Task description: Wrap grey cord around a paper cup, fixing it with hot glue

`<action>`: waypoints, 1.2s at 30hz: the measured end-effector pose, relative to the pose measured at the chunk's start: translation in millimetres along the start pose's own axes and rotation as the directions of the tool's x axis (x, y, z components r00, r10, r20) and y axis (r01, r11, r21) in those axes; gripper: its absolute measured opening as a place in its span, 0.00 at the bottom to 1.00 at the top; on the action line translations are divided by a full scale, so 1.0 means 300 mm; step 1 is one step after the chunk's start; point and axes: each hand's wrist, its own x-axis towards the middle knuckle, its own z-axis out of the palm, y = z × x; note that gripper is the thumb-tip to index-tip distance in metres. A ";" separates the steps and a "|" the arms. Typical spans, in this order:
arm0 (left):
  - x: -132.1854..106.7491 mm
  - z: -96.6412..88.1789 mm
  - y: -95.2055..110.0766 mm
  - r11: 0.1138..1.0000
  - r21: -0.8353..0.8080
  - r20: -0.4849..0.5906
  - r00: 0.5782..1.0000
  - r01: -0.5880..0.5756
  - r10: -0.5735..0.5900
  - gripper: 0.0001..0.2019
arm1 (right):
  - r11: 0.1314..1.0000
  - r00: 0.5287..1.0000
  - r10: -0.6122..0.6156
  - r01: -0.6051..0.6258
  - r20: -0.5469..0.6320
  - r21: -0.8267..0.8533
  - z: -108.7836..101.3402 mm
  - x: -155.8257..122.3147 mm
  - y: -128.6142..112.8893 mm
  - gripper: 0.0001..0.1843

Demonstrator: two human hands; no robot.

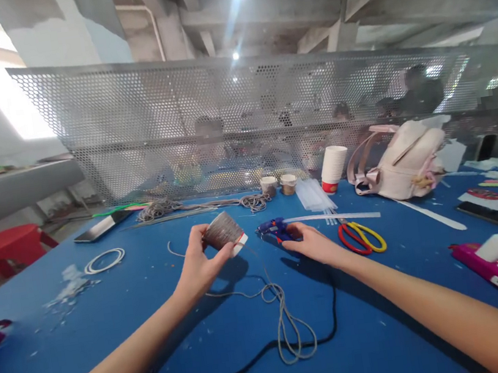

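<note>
My left hand (201, 261) grasps one cup (222, 230), tilted above the table (232, 331); cord covers most of its side, so the winding looks largely done, with the bare pale-and-red strip by my thumb seemingly left; one loose cord (280, 305) lies looped below. My right hand (310, 243) is closed round one glue gun (274, 227), nozzle near the cup but apart from it, one glue stick (337, 217) behind; beyond stand two small cups (269, 187) and one stack (334, 167); one pair of scissors (358, 234) lies rightward.
</note>
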 end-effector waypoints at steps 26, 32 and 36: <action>-0.050 -0.015 0.043 0.952 0.202 0.092 0.973 -0.228 0.214 0.13 | 0.960 0.985 -0.172 0.172 -0.017 0.223 0.041 -0.283 -0.106 0.12; -0.056 -0.006 0.035 0.947 0.246 0.083 0.977 -0.209 0.194 0.14 | 0.966 0.974 -0.226 0.226 -0.011 0.122 0.053 -0.297 -0.127 0.11; -0.061 -0.006 0.039 0.944 0.261 0.095 0.978 -0.202 0.183 0.15 | 0.961 0.962 -0.270 0.271 -0.034 0.044 0.063 -0.290 -0.113 0.11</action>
